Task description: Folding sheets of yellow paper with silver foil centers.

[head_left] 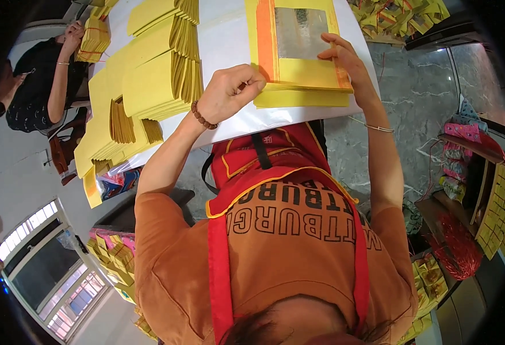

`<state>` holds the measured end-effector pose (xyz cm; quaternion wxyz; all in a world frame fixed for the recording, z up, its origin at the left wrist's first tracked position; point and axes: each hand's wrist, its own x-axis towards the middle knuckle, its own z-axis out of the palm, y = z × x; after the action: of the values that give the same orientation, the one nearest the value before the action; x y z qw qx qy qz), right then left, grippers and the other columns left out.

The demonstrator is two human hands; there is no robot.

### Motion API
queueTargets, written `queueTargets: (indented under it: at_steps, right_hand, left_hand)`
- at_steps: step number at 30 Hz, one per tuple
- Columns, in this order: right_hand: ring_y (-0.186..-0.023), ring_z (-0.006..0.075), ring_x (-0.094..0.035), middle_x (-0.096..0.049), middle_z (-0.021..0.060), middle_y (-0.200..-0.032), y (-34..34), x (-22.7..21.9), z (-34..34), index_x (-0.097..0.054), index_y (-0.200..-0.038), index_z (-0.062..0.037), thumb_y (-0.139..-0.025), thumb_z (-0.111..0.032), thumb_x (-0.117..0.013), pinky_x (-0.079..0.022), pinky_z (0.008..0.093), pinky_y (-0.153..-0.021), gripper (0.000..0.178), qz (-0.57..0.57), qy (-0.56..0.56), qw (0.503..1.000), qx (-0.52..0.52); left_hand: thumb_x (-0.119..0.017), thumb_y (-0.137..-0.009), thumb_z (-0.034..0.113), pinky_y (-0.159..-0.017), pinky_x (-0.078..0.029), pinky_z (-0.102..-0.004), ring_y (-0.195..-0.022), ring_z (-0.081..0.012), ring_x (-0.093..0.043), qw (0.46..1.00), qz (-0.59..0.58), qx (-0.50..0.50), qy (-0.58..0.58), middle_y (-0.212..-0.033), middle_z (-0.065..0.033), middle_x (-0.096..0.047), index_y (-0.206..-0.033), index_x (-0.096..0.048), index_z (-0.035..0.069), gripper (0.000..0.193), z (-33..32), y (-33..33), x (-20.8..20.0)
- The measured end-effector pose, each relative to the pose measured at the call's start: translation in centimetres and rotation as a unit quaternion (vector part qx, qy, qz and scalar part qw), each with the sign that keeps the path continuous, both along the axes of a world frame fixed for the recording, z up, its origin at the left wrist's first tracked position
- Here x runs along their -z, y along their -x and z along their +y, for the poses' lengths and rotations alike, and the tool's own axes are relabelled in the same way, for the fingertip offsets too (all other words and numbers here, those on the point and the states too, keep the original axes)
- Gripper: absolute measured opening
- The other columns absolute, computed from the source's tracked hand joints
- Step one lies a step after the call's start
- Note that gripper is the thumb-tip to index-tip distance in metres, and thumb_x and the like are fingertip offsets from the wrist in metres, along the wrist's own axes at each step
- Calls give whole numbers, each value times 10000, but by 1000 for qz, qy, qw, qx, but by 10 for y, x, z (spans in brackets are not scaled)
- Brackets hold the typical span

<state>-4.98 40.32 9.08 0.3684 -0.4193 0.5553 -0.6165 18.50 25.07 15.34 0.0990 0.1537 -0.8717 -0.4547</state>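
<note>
A stack of yellow paper sheets [307, 99] lies on the white table before me. On its top sheet are orange bands [267, 40] and a silver foil square [310, 37]. My left hand [229, 95] is closed, thumb and fingers pinched at the near left corner of the top yellow sheet [304, 69]. My right hand [347, 63] rests at that sheet's right edge, fingers apart and bent over the paper near the foil. Its thumb is hard to make out. Left of my left hand stand fanned stacks of folded yellow paper [149, 86].
The white table [224, 43] ends just in front of my red apron [270, 155]. At the far left another person's hand [73, 35] touches a tied yellow bundle [94, 39]. A yellow paper heap [402, 20] lies far right; red string [459, 247] hangs at right.
</note>
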Motion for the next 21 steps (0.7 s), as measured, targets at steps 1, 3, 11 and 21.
queueTargets:
  at_steps: [1, 3, 11, 21]
  right_hand:
    - [-1073, 167, -518, -480, 52, -1276, 0, -1, 0, -599, -1070, 9, -955, -388, -411, -336, 292, -986, 454, -18, -14, 1000, -2]
    - [-1096, 171, -506, -470, 53, -1292, 0, -1, 0, -616, -1030, 15, -955, -396, -406, -332, 296, -990, 468, -35, -29, 999, -4]
    - [-1198, 191, -445, -453, 66, -1326, 0, -1, -1, -644, -944, 14, -958, -441, -369, -284, 309, -1032, 532, 3, 8, 1000, 7]
    - [-1277, 199, -367, -427, 65, -1361, 4, 2, 0, -649, -961, -8, -947, -446, -354, -244, 333, -1064, 528, 30, -1, 1000, -4]
  left_hand:
    - [-571, -840, 112, -559, -434, -257, -594, -119, -522, 1000, 0, -4, -11, -733, -61, -602, -847, -605, -4, 121, 0, 0, 0]
    - [-574, -838, 115, -559, -432, -253, -597, -106, -519, 1000, -9, -8, -28, -728, -53, -602, -836, -604, -8, 127, -1, 0, 1]
    - [-576, -834, 120, -544, -410, -229, -592, -53, -472, 994, -29, -22, -99, -684, -4, -573, -815, -605, -17, 141, -6, 1, 7]
    - [-554, -871, 147, -556, -440, -209, -634, -44, -511, 970, -25, -41, -237, -709, 28, -569, -819, -619, -1, 170, -12, 2, 12]
